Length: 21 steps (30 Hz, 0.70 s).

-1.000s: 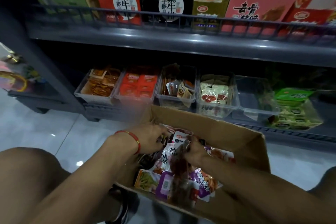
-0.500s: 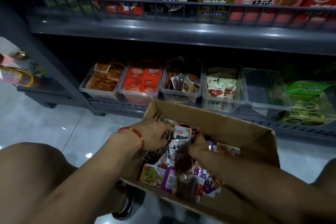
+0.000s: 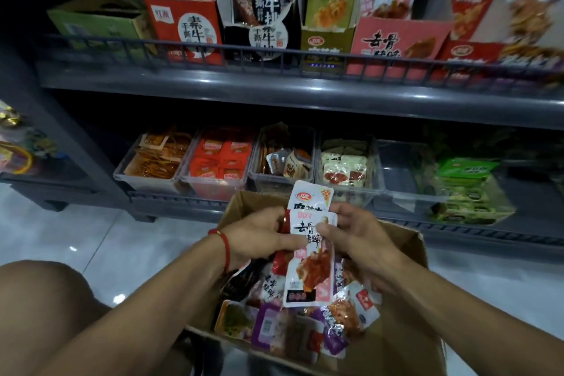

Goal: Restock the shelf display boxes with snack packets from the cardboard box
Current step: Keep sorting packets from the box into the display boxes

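Glossy white plastic, printed with black characters and a red-brown picture of meat, makes up the long flat snack packet [image 3: 309, 265] at the centre of the frame. Behind its top edge stands a second, shorter white packet with a red logo [image 3: 309, 196]. Both are raised above the open brown cardboard box [image 3: 406, 342] that fills the lower centre, its dull flaps spread and its inside heaped with crinkled foil sachets in purple, red, green and white [image 3: 274, 323].

Beyond the box, across the middle of the frame, a row of clear rectangular plastic display tubs [image 3: 219, 183] sits on the lower grey shelf: orange strips at the left, then red sachets, mixed packets and pale green-and-white packs, while the tub at the right [image 3: 396, 180] looks almost bare. Green packs [image 3: 467, 189] lie loose further right. The upper grey metal shelf [image 3: 274, 85] with its low rail carries upright printed cartons. A bare knee [image 3: 33, 293] fills the lower left over pale glossy floor tiles [image 3: 91, 241].

The left hand [image 3: 259, 238], a red cord round its wrist, curls about the packets' left edge with its thumb across the front. The right hand [image 3: 357, 238] grips the right edge, fingers bent, thumb pressed on the printed face.
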Each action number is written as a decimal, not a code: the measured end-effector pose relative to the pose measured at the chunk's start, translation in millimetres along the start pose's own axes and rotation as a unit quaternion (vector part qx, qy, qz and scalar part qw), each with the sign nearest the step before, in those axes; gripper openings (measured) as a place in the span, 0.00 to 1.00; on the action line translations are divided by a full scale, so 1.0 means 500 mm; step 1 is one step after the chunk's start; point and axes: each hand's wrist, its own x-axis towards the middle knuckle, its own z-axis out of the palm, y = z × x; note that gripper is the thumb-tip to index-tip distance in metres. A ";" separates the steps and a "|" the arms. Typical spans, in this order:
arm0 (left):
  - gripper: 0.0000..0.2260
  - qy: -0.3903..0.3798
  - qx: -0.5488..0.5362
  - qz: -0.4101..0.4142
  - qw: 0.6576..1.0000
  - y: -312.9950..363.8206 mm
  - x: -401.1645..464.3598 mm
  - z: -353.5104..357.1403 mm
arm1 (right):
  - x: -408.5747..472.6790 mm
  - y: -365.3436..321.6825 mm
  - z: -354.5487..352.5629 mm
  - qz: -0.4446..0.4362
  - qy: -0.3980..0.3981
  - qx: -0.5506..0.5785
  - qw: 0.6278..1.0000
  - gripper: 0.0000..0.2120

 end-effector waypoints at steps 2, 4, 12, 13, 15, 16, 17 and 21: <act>0.16 -0.012 -0.086 0.026 0.996 0.026 -0.002 0.022 | -0.026 -0.018 -0.018 -0.037 0.041 -0.037 0.998 0.14; 0.17 0.014 -0.112 0.045 0.993 0.048 -0.002 0.031 | -0.040 -0.032 -0.042 -0.079 0.105 -0.100 0.986 0.14; 0.19 0.127 -0.151 0.109 0.974 0.122 -0.019 0.022 | -0.126 -0.129 -0.156 -0.125 0.206 -0.106 0.965 0.08; 0.18 0.144 -0.152 0.125 0.970 0.131 -0.026 0.020 | -0.137 -0.145 -0.165 -0.133 0.202 -0.111 0.964 0.09; 0.18 0.177 -0.165 0.159 0.957 0.144 -0.037 0.015 | -0.150 -0.192 -0.181 -0.156 0.200 -0.144 0.956 0.11; 0.18 0.188 -0.177 0.170 0.951 0.151 -0.043 0.012 | -0.153 -0.225 -0.188 -0.173 0.207 -0.158 0.950 0.11; 0.18 0.194 -0.191 0.179 0.945 0.157 -0.047 0.008 | -0.155 -0.261 -0.195 -0.196 0.221 -0.167 0.941 0.11; 0.22 0.218 -0.230 0.203 0.927 0.167 -0.051 -0.018 | -0.150 -0.443 -0.212 -0.334 0.316 -0.216 0.861 0.10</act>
